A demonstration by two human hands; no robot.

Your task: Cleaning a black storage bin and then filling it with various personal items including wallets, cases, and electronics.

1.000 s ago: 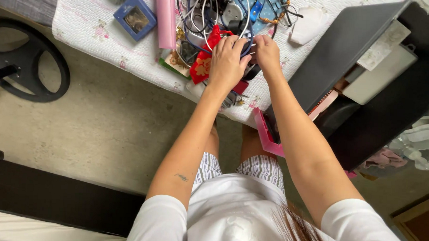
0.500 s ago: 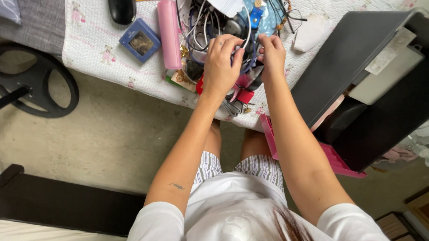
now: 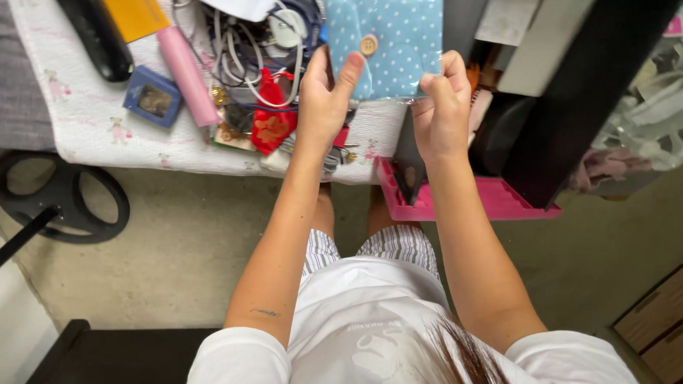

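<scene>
Both my hands hold up a blue polka-dot fabric pouch (image 3: pixel 396 35) with a tan button, wrapped in clear plastic. My left hand (image 3: pixel 326 93) grips its lower left corner, thumb near the button. My right hand (image 3: pixel 439 104) pinches the lower right edge. Under the pouch lies a cluttered white patterned cloth (image 3: pixel 94 123) on the table, with a red charm (image 3: pixel 272 125) and a tangle of cables (image 3: pixel 248 41) just left of my left hand.
A pink tube (image 3: pixel 187 73), small blue box (image 3: pixel 154 96), black remote (image 3: pixel 94 28) and orange card (image 3: pixel 132 7) lie at the left. A pink tray (image 3: pixel 500 201) and dark open case (image 3: pixel 579 94) sit at the right. A black wheel-shaped base (image 3: pixel 57 197) rests on the floor.
My hands have lifted the blue polka-dot pouch out of the pile and raised it toward the camera. The view has moved closer to the table.
</scene>
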